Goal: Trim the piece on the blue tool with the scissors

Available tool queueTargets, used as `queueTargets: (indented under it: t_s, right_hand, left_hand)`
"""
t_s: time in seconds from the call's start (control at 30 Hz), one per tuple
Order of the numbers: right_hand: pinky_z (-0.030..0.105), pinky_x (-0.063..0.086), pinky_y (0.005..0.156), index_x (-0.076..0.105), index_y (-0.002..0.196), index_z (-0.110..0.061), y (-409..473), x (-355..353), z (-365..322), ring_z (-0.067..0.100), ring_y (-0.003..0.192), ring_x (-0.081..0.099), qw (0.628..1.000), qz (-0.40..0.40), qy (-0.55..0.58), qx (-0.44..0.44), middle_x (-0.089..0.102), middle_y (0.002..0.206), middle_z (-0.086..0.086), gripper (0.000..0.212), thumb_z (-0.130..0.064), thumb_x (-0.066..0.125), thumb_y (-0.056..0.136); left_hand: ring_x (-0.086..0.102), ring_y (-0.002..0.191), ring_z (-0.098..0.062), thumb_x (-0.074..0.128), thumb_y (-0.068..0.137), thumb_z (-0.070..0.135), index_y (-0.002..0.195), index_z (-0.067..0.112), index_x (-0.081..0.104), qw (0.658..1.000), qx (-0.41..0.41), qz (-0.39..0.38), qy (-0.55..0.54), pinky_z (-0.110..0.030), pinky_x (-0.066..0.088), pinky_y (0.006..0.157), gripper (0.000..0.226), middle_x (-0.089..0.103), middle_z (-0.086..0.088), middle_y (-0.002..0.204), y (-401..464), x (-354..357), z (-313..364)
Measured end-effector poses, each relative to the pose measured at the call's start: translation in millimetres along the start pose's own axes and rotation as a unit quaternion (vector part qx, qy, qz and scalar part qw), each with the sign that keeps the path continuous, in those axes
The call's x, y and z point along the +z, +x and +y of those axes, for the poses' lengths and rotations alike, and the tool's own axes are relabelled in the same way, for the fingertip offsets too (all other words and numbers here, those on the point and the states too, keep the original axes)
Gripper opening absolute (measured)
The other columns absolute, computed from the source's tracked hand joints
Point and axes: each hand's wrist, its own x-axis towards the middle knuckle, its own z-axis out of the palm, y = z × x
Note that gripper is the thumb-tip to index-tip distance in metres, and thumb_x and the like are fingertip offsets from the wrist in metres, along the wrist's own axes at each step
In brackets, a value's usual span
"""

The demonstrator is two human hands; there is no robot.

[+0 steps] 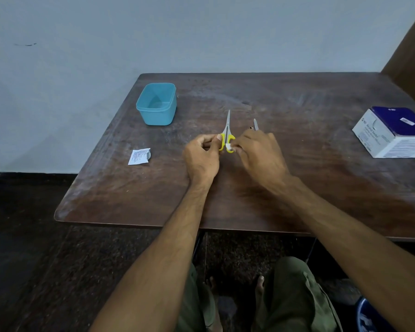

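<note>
Torn sachet (139,156) and blue tub (156,104) lying on table (130,200), left. Scissors (227,135) held at centre by left hand (201,156), fingers curled round yellow handle. White pad (229,147) pinched against handle by right hand (256,152); metal tool (256,124) just beyond. Box (391,131) far right.

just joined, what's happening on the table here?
A person seated at a wooden table grips the yellow-handled scissors at the handle with the left hand. The right hand pinches a small white swab against the handle. A small metal tool pokes up behind that hand. A torn white sachet and an empty blue tub sit to the left, a blue-and-white box to the right.
</note>
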Motion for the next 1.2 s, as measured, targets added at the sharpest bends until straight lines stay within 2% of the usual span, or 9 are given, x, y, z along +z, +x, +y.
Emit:
queueTargets:
  t_s: [0.07,0.17,0.37,0.53,0.63,0.77,0.93,1.03,1.2]
  right_hand:
    - [0.033,0.033,0.063,0.073,0.084,-0.015,0,-1,0,0.033,0.072,0.061,1.000,0.021,-0.003,0.008,0.065,0.080,0.007,0.016,-0.019,0.057,0.083]
    - [0.037,0.037,0.069,0.072,0.088,-0.013,12,-9,2,0.035,0.083,0.061,0.999,0.028,0.003,0.046,0.065,0.086,0.009,0.016,-0.020,0.058,0.086]
    - [0.035,0.034,0.070,0.071,0.089,-0.013,5,-2,-2,0.033,0.087,0.060,0.998,0.017,0.048,0.038,0.066,0.091,0.008,0.014,-0.014,0.058,0.088]
    - [0.043,0.048,0.075,0.070,0.087,-0.014,13,-4,1,0.029,0.084,0.062,0.986,0.044,0.131,0.091,0.068,0.087,0.004,0.011,-0.015,0.060,0.085]
    - [0.035,0.051,0.077,0.071,0.087,-0.013,22,-7,1,0.019,0.077,0.064,0.972,0.036,0.198,0.124,0.071,0.083,0.001,0.010,-0.011,0.062,0.085]
    - [0.011,0.046,0.067,0.072,0.086,-0.014,10,-5,1,-0.001,0.070,0.061,0.932,0.023,0.320,0.171,0.071,0.081,-0.007,0.008,-0.009,0.066,0.086]
    - [0.019,0.049,0.067,0.072,0.083,-0.016,-11,5,-6,0.006,0.074,0.065,0.906,0.031,0.372,0.199,0.071,0.080,-0.010,0.007,-0.012,0.067,0.086]
    - [0.021,0.050,0.068,0.071,0.081,-0.018,-4,5,-11,0.004,0.073,0.063,0.892,0.077,0.388,0.217,0.070,0.079,-0.012,0.008,-0.014,0.067,0.086]
    - [0.012,0.046,0.065,0.070,0.085,-0.015,-12,10,-30,0.001,0.071,0.062,0.880,0.114,0.396,0.237,0.069,0.079,-0.011,0.007,-0.010,0.066,0.087]
  left_hand:
    - [0.070,0.062,-0.011,0.069,0.087,0.019,0.082,0.016,0.073,1.000,0.005,-0.001,-0.001,-0.036,0.060,0.067,0.007,0.072,0.002,0.070,-1,0,2]
    - [0.066,0.055,-0.005,0.069,0.088,0.018,0.081,0.016,0.072,1.000,0.006,-0.002,-0.005,-0.031,0.059,0.062,0.008,0.070,0.005,0.067,-1,1,2]
    - [0.067,0.056,-0.007,0.069,0.087,0.016,0.085,0.012,0.073,1.000,-0.002,0.002,-0.024,-0.030,0.059,0.061,0.007,0.072,0.000,0.070,1,1,-1]
    - [0.064,0.054,-0.006,0.068,0.089,0.013,0.081,0.015,0.072,0.999,0.000,-0.020,-0.031,-0.025,0.056,0.057,0.009,0.070,0.001,0.067,0,2,2]
    - [0.064,0.055,-0.005,0.067,0.089,0.012,0.084,0.012,0.072,0.999,-0.003,-0.023,-0.043,-0.021,0.054,0.055,0.007,0.070,0.000,0.069,0,0,3]
    - [0.064,0.055,-0.006,0.067,0.089,0.012,0.083,0.014,0.072,0.998,-0.012,-0.016,-0.060,-0.021,0.052,0.055,0.008,0.071,-0.001,0.070,3,-1,-1]
    - [0.065,0.055,-0.006,0.066,0.090,0.013,0.087,0.010,0.072,0.997,-0.016,-0.013,-0.070,-0.018,0.051,0.054,0.007,0.071,-0.002,0.071,2,-2,0]
    - [0.067,0.056,-0.008,0.065,0.091,0.012,0.090,0.006,0.071,0.997,-0.024,-0.003,-0.078,-0.019,0.052,0.054,0.009,0.071,-0.005,0.072,1,-3,2]
    - [0.064,0.053,-0.005,0.064,0.091,0.010,0.089,0.006,0.071,0.996,-0.024,0.004,-0.090,-0.021,0.054,0.055,0.008,0.069,-0.003,0.068,2,-4,2]
